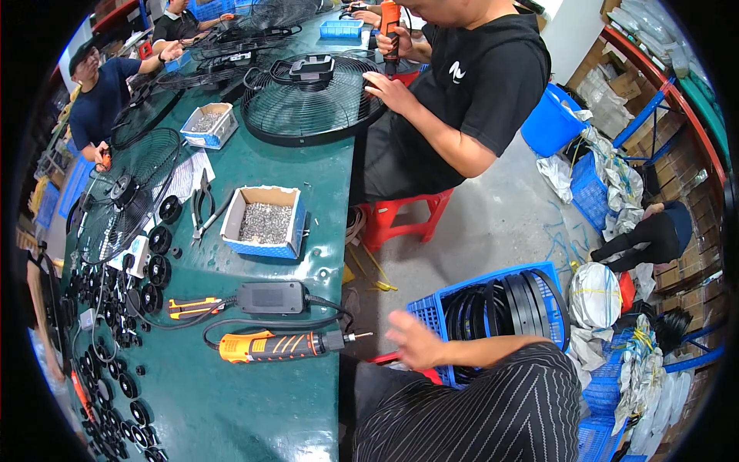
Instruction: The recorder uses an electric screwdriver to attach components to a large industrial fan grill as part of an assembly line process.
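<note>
My right hand (417, 341) reaches in from the right, out of a dark striped sleeve (531, 385). Motion blurs its fingers, so their grip cannot be read. It hovers beside a blue plastic crate (431, 306) full of black rings (531, 304), next to the table's edge; no contact shows. Nearest on the table lies an orange and black electric screwdriver (269, 346), its bit pointing at the hand. A cable runs from it towards a black power box (271, 298). My left hand is out of view.
On the green table (254, 416) stand a box of small screws (265, 219), pliers (202, 208), an orange-yellow cutter (194, 308) and many black round knobs (154, 269). A co-worker (477, 85) on a red stool (408, 219) works at a fan grille (308, 108). Others work beyond.
</note>
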The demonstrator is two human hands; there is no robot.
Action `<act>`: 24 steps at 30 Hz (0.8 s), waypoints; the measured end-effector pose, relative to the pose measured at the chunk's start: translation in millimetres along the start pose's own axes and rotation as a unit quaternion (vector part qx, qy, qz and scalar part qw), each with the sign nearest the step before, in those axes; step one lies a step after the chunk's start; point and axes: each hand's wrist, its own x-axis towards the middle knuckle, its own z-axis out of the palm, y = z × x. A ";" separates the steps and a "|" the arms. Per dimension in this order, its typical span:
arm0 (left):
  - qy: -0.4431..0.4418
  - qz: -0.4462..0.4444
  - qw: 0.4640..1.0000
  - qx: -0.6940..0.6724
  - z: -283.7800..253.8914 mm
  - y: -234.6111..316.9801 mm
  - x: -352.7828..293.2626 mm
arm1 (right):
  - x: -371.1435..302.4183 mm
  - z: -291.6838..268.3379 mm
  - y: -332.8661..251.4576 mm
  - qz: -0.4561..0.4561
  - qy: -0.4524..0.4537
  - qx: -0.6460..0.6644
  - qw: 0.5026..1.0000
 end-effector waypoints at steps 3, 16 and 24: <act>-0.052 0.027 0.989 -0.132 -1.2 70.7 -9.8 | -78.8 -20.0 82.7 0.224 -0.003 -0.184 0.957; 0.030 -0.088 0.970 -0.224 46.1 172.6 -58.3 | -164.6 -7.6 130.9 0.797 -0.034 -0.115 0.593; 0.051 -0.064 0.963 -0.257 56.0 177.9 -58.2 | -197.5 -72.2 151.0 0.733 0.026 -0.207 0.647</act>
